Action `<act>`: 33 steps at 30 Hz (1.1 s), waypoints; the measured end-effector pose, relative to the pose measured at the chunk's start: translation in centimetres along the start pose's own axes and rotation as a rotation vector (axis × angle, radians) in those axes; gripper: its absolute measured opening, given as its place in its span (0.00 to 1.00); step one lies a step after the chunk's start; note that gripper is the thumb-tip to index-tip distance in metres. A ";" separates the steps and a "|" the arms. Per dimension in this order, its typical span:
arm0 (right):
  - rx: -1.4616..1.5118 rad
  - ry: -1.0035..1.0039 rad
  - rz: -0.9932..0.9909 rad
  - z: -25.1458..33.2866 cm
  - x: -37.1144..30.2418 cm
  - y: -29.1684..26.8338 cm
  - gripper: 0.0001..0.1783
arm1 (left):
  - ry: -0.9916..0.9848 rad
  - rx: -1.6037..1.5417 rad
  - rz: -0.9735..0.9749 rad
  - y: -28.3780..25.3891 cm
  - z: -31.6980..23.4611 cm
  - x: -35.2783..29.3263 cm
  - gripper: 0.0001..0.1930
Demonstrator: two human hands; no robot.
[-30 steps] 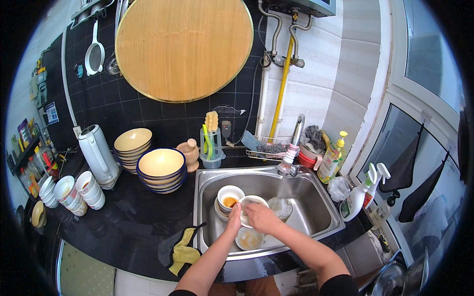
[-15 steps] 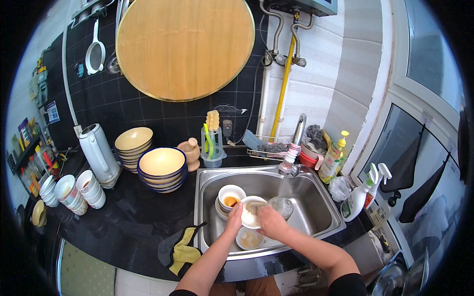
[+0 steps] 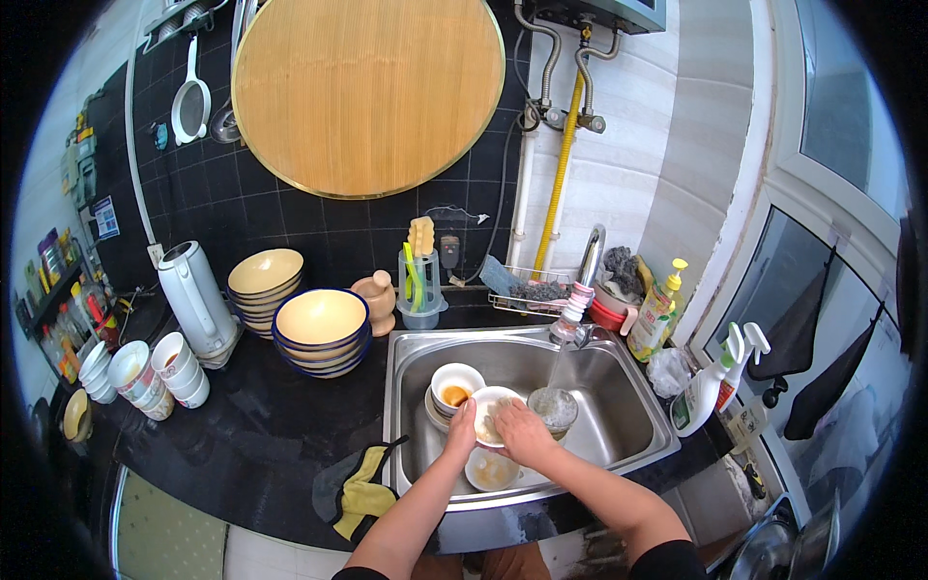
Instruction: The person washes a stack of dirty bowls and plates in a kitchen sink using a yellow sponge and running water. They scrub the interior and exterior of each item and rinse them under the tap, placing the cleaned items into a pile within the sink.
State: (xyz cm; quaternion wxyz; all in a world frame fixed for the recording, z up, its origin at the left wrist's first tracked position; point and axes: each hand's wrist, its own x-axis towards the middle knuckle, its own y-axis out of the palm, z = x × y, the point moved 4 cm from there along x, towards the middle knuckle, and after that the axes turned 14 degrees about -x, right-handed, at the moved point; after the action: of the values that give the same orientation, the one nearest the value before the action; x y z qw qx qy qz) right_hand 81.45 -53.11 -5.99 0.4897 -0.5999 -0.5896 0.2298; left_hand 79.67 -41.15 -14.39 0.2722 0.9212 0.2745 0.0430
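Observation:
At the sink [image 3: 619, 416], my left hand [image 3: 462, 435] grips the left side of a small white bowl [image 3: 491, 394], tilted towards me. My right hand [image 3: 525, 435] presses its fingers inside that bowl; something pale beige shows under them, its kind hidden. Left of it, a white bowl with brown residue [image 3: 458, 375] sits on other stacked bowls. Below my hands is another white bowl [image 3: 493, 474] with cloudy liquid. Water runs from the tap [image 3: 568, 324] into a clear, foamy container [image 3: 554, 406] on the right.
Cream bowls [image 3: 321, 319] in stacks, a mortar [image 3: 377, 300], a kettle [image 3: 198, 300] and stacked cups [image 3: 179, 367] stand on the left counter. A yellow-grey cloth [image 3: 360, 488] lies by the sink's front left. Soap [image 3: 652, 314] and spray bottles [image 3: 706, 391] stand right.
My right hand has shifted slightly and its fingers lie flatter inside the bowl. My left hand keeps its hold. The whole view has moved a little.

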 end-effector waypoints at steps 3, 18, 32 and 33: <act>0.137 -0.039 0.043 -0.1 -0.2 0.7 0.24 | -0.237 -0.121 -0.003 0.2 0.4 -0.4 0.26; 2.502 0.947 -0.035 -4.1 -2.7 7.1 0.22 | -0.476 -0.217 0.526 1.7 0.8 -1.1 0.24; 0.833 0.279 -0.338 -1.3 -1.5 2.1 0.08 | -0.348 -0.164 0.417 0.7 1.9 -1.0 0.21; 0.779 0.271 -0.373 -1.5 -1.5 1.1 0.09 | -0.305 -0.220 0.406 0.9 1.3 -1.3 0.19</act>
State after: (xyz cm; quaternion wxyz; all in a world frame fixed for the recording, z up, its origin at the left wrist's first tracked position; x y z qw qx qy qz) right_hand 82.97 -54.74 -6.79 0.7848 -0.2789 -0.4877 0.2615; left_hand 79.32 -43.10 -14.92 0.3944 0.9182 0.0336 -0.0131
